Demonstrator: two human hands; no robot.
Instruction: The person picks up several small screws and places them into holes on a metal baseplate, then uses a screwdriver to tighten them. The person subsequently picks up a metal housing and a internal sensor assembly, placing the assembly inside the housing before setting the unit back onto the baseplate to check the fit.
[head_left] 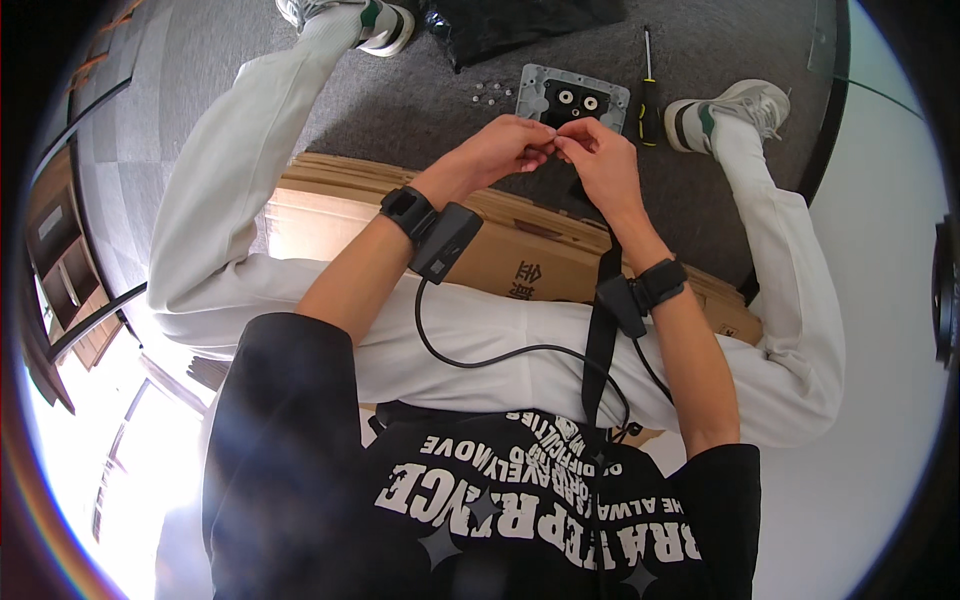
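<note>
Thumb and fingers of my left hand are pinched together, meeting the pinched fingertips of my right hand. Whatever lies between the fingertips is too small to make out. Just beyond them a grey plate-like housing lies on the carpet, with a black middle part bearing two round pale fittings. My hands cover its near edge. Several small white pieces are scattered to its left. A screwdriver with a black and yellow handle lies to its right, its shaft pointing away from me.
Flattened cardboard lies under my forearms, in front of my lap. A black plastic bag sits on the grey carpet at the far side. My shoes flank the work. Cables run from devices on both wrists. A white wall stands at the right.
</note>
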